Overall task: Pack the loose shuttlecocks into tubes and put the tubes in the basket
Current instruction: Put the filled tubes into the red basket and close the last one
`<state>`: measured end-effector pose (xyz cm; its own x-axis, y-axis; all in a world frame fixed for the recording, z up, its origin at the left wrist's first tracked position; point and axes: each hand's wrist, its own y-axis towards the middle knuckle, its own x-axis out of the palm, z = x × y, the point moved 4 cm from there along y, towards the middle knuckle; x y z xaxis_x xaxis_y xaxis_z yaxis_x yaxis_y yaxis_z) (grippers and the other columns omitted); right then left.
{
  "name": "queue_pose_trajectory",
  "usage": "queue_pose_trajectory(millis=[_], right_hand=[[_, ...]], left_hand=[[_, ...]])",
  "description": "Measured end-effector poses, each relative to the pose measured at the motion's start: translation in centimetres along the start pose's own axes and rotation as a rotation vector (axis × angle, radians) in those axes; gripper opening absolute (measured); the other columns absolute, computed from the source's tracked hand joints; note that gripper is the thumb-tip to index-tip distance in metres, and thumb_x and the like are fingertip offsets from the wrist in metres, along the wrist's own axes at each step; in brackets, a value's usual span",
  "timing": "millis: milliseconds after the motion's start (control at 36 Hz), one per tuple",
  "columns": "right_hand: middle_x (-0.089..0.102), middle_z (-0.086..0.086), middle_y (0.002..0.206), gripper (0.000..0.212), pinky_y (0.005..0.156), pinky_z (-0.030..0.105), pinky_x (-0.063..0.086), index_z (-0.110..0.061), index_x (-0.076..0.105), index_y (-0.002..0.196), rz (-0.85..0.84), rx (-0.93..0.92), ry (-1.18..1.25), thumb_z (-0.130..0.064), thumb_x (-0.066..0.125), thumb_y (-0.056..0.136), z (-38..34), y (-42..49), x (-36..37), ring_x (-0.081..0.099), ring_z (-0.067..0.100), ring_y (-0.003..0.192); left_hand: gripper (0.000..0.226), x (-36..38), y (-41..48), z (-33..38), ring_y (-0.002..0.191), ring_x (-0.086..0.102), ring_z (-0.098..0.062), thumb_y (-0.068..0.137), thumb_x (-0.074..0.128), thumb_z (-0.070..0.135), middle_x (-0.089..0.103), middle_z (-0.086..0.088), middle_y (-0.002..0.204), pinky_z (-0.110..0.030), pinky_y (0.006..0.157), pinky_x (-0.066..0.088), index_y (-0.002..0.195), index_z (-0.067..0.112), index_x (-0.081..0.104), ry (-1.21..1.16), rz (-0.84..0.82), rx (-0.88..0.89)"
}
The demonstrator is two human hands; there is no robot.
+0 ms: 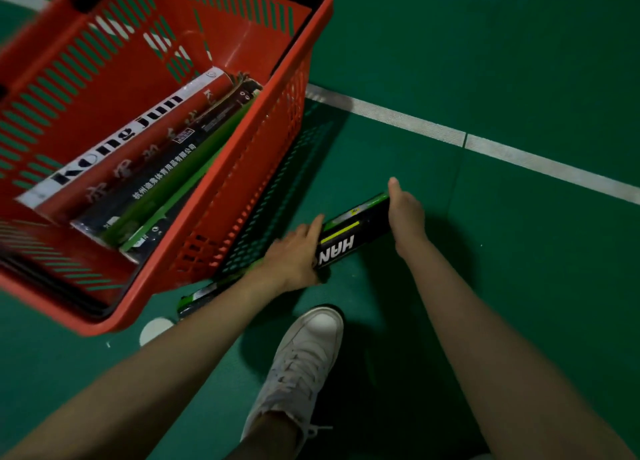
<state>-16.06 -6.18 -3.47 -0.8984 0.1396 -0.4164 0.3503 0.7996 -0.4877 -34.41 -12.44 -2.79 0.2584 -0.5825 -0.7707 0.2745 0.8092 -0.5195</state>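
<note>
Gripping tube (353, 232) on the floor (536, 303), just beside basket (242, 189): left hand (294, 257) with fingers (313, 227) wrapped round the near end, right hand (405, 217) over the far end, fingers there mostly hidden, seemingly curled. Apparently the loading step. Next, likely: lift level, clear the rim, lay flat beside tubes (138, 168) inside.

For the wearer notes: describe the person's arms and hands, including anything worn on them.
The left forearm and right forearm are bare, with no sleeve in view. The left hand and right hand wear no gloves, and no watch, band or ring shows.
</note>
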Motion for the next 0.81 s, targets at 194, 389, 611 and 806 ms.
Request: queue_pose_trajectory(millis=[194,389,611,806], right_hand=[[0.036,0.023,0.143,0.041,0.11,0.042,0.023,-0.006,0.059,0.122,-0.05,-0.454,-0.691,-0.024,0.06,0.086,0.4,-4.0,4.2,0.029,0.037,0.134],[0.025,0.009,0.154,0.062,0.111,0.06,0.015,-0.018,0.035,0.144,-0.505,-0.749,-1.141,-0.028,0.057,0.087,2.0,-10.6,11.3,0.013,0.028,0.144],[0.05,0.022,0.134,0.073,0.098,0.079,0.011,-0.009,0.05,0.135,-0.528,-0.995,-1.237,-0.002,0.07,0.066,3.4,-14.6,16.3,0.037,0.04,0.134],[0.03,0.01,0.147,0.068,0.104,0.073,0.0,-0.016,0.028,0.146,-0.535,-0.903,-1.296,-0.002,0.05,0.083,2.6,-15.0,16.4,0.014,0.029,0.143]], left_hand=[[0.077,1.9,-5.5,-5.7,0.136,0.032,-0.025,0.081,0.066,0.016,0.028,-0.008,0.151,-0.027,0.113,0.024,0.147,0.011,0.027,-0.098,0.15,0.007],[0.044,3.1,-11.5,-10.4,0.117,0.052,-0.027,0.079,0.061,0.008,0.055,-0.01,0.128,-0.028,0.1,0.037,0.123,0.008,0.057,-0.273,0.373,-0.053],[0.025,5.6,-18.2,-16.3,0.094,0.052,-0.037,0.07,0.058,-0.001,0.057,-0.017,0.098,-0.04,0.083,0.042,0.095,0.004,0.061,-0.476,0.747,-0.509],[0.075,7.7,-18.4,-19.0,0.125,0.031,-0.04,0.076,0.074,0.018,0.033,-0.024,0.138,-0.04,0.105,0.026,0.139,0.003,0.035,-0.661,0.537,-0.925]])
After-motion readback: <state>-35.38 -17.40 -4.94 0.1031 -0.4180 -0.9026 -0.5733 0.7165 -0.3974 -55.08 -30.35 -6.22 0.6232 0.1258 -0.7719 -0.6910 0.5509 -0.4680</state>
